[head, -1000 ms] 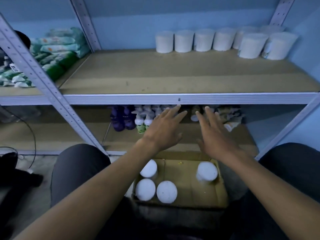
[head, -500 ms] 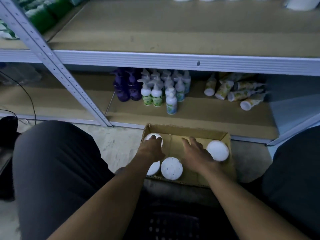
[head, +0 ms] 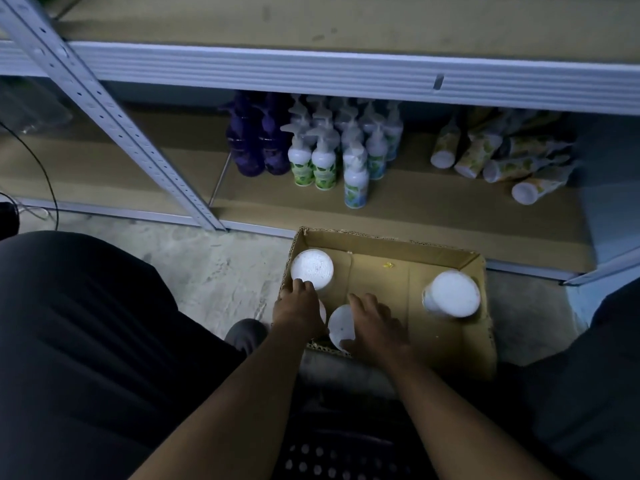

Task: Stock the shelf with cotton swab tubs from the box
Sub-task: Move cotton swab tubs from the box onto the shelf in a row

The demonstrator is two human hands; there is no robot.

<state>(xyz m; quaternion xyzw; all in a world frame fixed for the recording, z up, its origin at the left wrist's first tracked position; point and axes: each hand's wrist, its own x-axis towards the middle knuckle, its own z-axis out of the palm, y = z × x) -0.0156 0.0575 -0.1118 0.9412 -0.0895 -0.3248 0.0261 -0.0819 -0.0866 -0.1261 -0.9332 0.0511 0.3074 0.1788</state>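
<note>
Left hand: the left hand (head: 298, 306) lies curled over the near-left cotton swab tub (head: 322, 311), mostly hidden beneath it; fingertips touch the far-left tub (head: 311, 269).
Right hand: the right hand (head: 375, 322) wraps the side of the near-middle tub (head: 340, 326).
Remaining tubs: four in the cardboard box (head: 381, 242) on the floor; the right tub (head: 451, 293) stands alone.
Handling: probably light, rigid plastic with smooth, somewhat slippery walls; take hold around the sides, below the lid.
Destination: the upper shelf (head: 346, 19) above.
Writing: none readable; the pump bottles (head: 325, 161) show green labels, too small to read.
</note>
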